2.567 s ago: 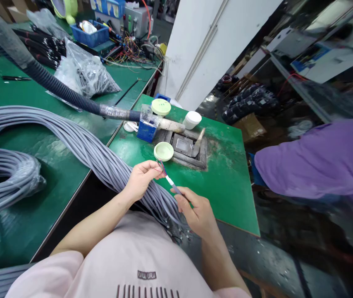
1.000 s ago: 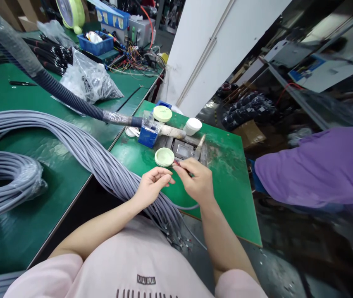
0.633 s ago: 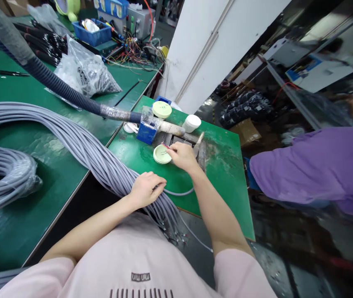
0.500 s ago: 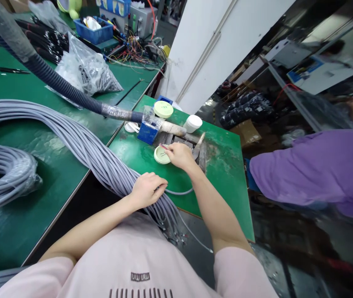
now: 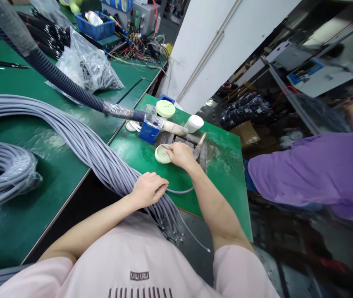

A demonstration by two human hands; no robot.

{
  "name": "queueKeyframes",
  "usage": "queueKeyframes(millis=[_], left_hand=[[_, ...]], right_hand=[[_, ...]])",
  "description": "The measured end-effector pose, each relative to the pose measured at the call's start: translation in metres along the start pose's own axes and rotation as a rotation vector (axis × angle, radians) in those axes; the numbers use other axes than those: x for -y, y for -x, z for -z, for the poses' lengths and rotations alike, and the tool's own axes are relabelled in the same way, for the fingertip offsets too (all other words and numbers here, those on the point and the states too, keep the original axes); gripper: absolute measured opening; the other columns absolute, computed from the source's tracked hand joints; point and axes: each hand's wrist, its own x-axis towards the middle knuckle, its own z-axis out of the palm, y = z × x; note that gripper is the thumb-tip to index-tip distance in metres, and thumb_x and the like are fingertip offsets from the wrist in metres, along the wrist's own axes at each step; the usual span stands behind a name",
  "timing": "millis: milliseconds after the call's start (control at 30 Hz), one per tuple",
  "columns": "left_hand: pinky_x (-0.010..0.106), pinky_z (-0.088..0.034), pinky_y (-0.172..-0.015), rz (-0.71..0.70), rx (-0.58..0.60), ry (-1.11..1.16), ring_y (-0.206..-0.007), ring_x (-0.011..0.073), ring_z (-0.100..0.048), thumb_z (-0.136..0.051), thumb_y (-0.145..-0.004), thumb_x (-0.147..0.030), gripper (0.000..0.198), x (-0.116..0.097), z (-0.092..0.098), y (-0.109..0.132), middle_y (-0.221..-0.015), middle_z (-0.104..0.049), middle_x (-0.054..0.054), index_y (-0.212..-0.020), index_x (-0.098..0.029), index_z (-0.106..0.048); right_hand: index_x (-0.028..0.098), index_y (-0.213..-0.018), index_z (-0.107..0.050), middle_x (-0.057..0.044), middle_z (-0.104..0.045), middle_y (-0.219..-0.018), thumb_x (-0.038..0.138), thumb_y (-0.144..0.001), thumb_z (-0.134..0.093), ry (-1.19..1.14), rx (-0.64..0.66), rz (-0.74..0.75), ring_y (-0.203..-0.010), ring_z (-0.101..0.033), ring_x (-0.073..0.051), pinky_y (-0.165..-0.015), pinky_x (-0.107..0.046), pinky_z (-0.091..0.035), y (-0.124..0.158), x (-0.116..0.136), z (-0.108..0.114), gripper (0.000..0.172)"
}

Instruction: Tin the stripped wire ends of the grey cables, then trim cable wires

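My right hand [image 5: 181, 155] pinches the end of a grey cable, and its thin bare wires dip into a shallow pale-yellow tub [image 5: 161, 154]. From beneath that hand the cable [image 5: 181, 191] curves down and back toward my left hand. My left hand [image 5: 149, 189] lies over a thick bundle of grey cables [image 5: 102, 155] with its fingers curled and together; its grip underneath is partly hidden. Stripped cable ends [image 5: 176, 236] hang off the table edge in front of my body.
A ribbed hose [image 5: 71, 89] ends near a blue box [image 5: 149, 131]. Close by are a round yellow lid [image 5: 165, 108], a white jar [image 5: 194, 123] and a wooden-handled tool [image 5: 200, 145]. Another cable coil [image 5: 5, 174] lies left. A person in purple [image 5: 313, 174] is at right.
The wires at my right hand have shifted slightly within the tub. My left hand stays on the bundle, and the whole view has moved a little.
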Motion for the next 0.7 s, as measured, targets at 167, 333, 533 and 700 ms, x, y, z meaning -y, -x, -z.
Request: queueKeyframes(millis=[167, 333, 533, 700], left_hand=[[0.030, -0.038, -0.063, -0.017, -0.124, 0.047, -0.064, 0.0142, -0.056, -0.051, -0.090, -0.023, 0.017, 0.002, 0.012, 0.004, -0.071, -0.069, 0.004, -0.087, -0.018, -0.067], [0.030, -0.034, -0.061, -0.062, -0.167, -0.086, -0.064, 0.0143, -0.056, -0.054, -0.088, -0.020, 0.013, 0.011, 0.013, 0.008, -0.070, -0.069, 0.003, -0.089, -0.018, -0.067], [0.031, -0.033, -0.060, -0.041, -0.111, -0.162, -0.062, 0.0142, -0.056, -0.052, -0.089, -0.022, 0.017, 0.012, 0.010, 0.007, -0.068, -0.069, 0.003, -0.085, -0.020, -0.068], [0.031, -0.033, -0.060, -0.046, -0.114, -0.174, -0.062, 0.0143, -0.056, -0.052, -0.089, -0.022, 0.017, 0.012, 0.010, 0.008, -0.067, -0.068, 0.003, -0.085, -0.020, -0.068]], right_hand=[[0.019, -0.092, -0.073, -0.010, -0.073, -0.098, 0.035, -0.090, -0.045, -0.063, -0.086, -0.112, -0.091, -0.065, -0.023, -0.071, -0.028, -0.042, 0.008, -0.035, 0.010, 0.032], [0.020, -0.096, -0.074, -0.012, -0.073, -0.100, 0.035, -0.089, -0.047, -0.050, -0.051, -0.312, -0.095, -0.066, -0.025, -0.075, -0.030, -0.045, 0.001, -0.070, 0.000, 0.032], [0.017, -0.104, -0.073, -0.016, -0.070, -0.108, 0.034, -0.089, -0.047, -0.040, -0.014, -0.389, -0.102, -0.065, -0.028, -0.082, -0.034, -0.047, -0.017, -0.081, -0.017, 0.034], [0.015, -0.106, -0.072, -0.017, -0.069, -0.111, 0.033, -0.089, -0.048, -0.037, 0.009, -0.408, -0.104, -0.065, -0.027, -0.084, -0.032, -0.047, -0.026, -0.084, -0.025, 0.035]])
